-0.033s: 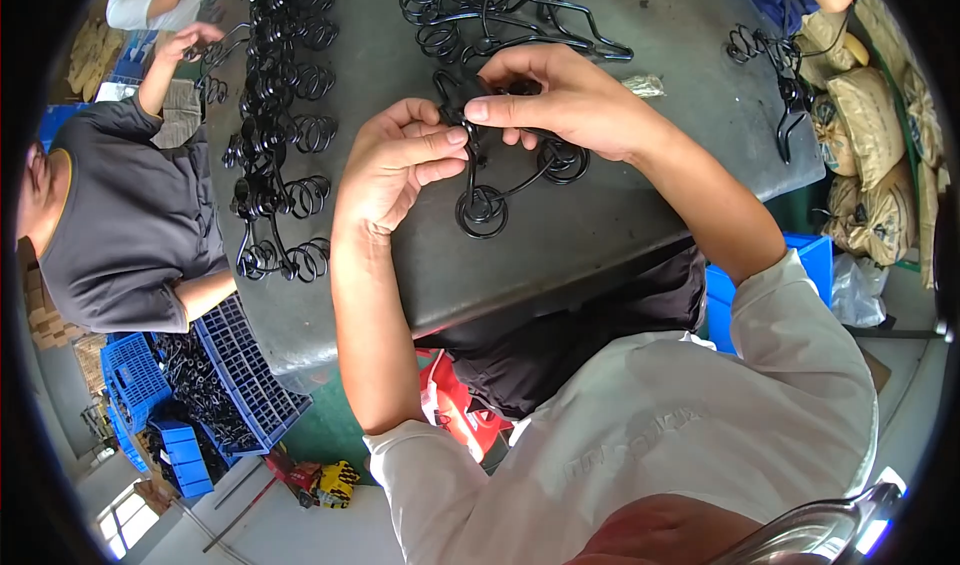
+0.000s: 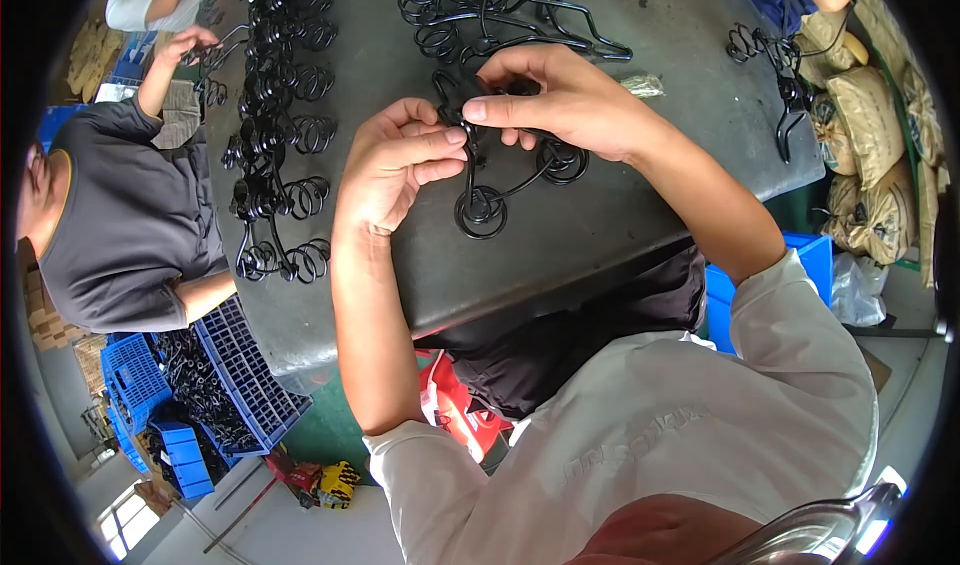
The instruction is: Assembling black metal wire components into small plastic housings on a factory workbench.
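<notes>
Between my hands is a bent black wire part [image 2: 481,208] with coiled loops, its lower coils resting near the tabletop. My left hand [image 2: 400,160] pinches its upright wire between thumb and fingers. My right hand [image 2: 555,95] is closed around a dark block-like piece at its upper end, the thumb pressed on top. Fingers hide most of that joint. Just beyond my hands lies a tangled pile of similar black wire parts [image 2: 490,10].
A long row of stacked black coiled wire parts [image 2: 285,115] lines the dark table [image 2: 560,235] at left. A co-worker in grey [image 2: 130,215] sits there; blue crates [image 2: 250,365] stand below. More wire parts [image 2: 790,95] lie at right, beside stacked sacks [image 2: 865,115]. A small clear packet [image 2: 643,86] lies beyond my right wrist.
</notes>
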Demonstrator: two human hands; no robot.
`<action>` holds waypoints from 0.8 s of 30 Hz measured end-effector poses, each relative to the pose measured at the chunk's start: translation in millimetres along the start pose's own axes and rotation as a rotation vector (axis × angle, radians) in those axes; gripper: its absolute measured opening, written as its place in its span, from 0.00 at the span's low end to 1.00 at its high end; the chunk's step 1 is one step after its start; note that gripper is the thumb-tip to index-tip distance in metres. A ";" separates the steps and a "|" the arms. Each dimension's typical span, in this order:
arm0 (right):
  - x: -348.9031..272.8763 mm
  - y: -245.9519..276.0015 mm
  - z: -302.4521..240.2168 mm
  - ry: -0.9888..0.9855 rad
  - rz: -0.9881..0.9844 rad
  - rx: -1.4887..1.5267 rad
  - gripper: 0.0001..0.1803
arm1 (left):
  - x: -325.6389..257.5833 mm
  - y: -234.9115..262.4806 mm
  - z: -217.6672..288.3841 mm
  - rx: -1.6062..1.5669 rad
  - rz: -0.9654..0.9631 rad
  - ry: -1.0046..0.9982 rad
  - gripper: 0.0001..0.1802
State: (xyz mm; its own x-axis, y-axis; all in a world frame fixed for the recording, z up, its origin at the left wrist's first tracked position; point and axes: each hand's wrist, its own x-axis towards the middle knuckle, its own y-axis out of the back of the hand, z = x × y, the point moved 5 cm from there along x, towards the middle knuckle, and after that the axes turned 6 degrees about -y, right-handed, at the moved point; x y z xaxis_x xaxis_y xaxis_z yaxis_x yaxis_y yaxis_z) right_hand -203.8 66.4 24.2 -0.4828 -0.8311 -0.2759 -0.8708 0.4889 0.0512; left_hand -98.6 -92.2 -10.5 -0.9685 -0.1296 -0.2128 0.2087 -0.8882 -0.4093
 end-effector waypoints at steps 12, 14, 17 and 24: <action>3.1 -1.2 0.7 0.080 0.070 -0.130 0.24 | -4.5 -5.4 2.6 0.117 0.161 -0.056 0.09; 5.1 -2.1 2.1 0.106 0.049 -0.147 0.24 | -8.0 -6.8 7.5 0.140 0.148 -0.056 0.10; 7.4 -2.4 3.6 0.202 0.101 -0.126 0.28 | -12.9 -9.4 14.7 0.166 0.105 -0.078 0.13; 5.9 -2.8 3.0 0.187 0.119 -0.126 0.28 | -20.7 -14.2 26.7 0.246 0.058 -0.093 0.20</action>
State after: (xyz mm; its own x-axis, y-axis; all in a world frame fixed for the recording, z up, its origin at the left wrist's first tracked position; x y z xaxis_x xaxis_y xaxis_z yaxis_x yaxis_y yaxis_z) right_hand -203.9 60.9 19.6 -0.5814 -0.8097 -0.0791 -0.8055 0.5593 0.1956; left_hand -85.1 -88.7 23.5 -0.9666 -0.2131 -0.1422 0.2357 -0.9571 -0.1682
